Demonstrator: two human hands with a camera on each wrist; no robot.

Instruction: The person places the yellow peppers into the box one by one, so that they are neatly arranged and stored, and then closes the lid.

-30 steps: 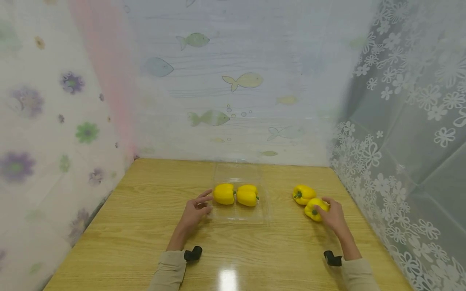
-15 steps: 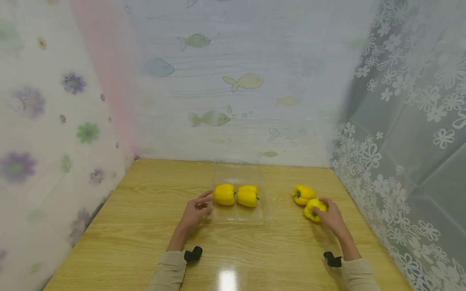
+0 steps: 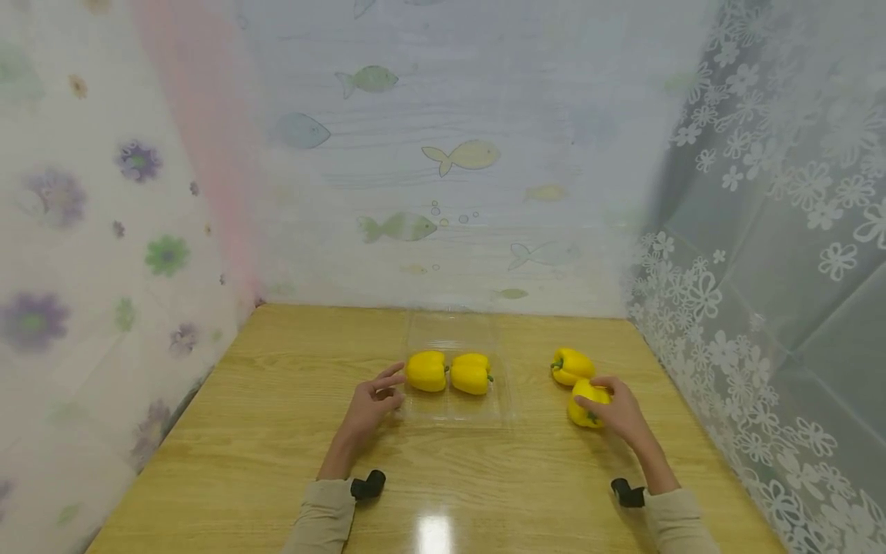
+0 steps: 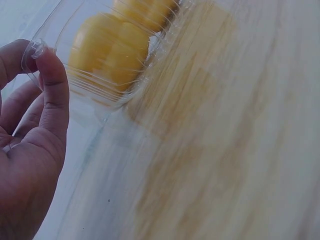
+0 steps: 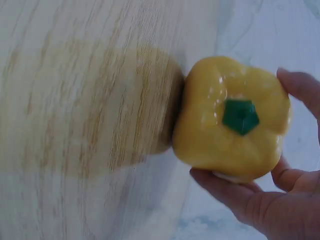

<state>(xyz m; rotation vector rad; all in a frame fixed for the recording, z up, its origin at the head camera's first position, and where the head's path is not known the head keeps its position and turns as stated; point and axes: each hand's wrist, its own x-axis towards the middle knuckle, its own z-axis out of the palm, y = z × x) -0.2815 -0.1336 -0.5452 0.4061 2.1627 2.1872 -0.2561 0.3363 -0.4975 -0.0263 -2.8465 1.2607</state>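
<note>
My right hand (image 3: 623, 412) grips a yellow bell pepper (image 5: 205, 115), thumb on one side and fingers on the other. In the right wrist view its green stem (image 5: 241, 117) faces the camera. Just behind it lies another yellow bell pepper (image 3: 574, 368) on the table. At the middle sits a clear plastic clamshell container (image 3: 460, 412) with its lid folded back. Two yellow bell peppers, a left one (image 3: 425, 372) and a right one (image 3: 471, 375), lie side by side inside. My left hand (image 4: 37, 135) pinches the container's left rim between thumb and finger.
The wooden table (image 3: 277, 462) reaches back to a curtain with fish drawings (image 3: 457, 154). Floral curtains hang along the left and right sides. A black wrist mount (image 3: 368, 485) is on the left wrist, another (image 3: 627, 493) on the right.
My right hand has moved a little left with the bell pepper, which has turned in its grip. The bell pepper behind has shifted slightly left and back. My left hand stays put.
</note>
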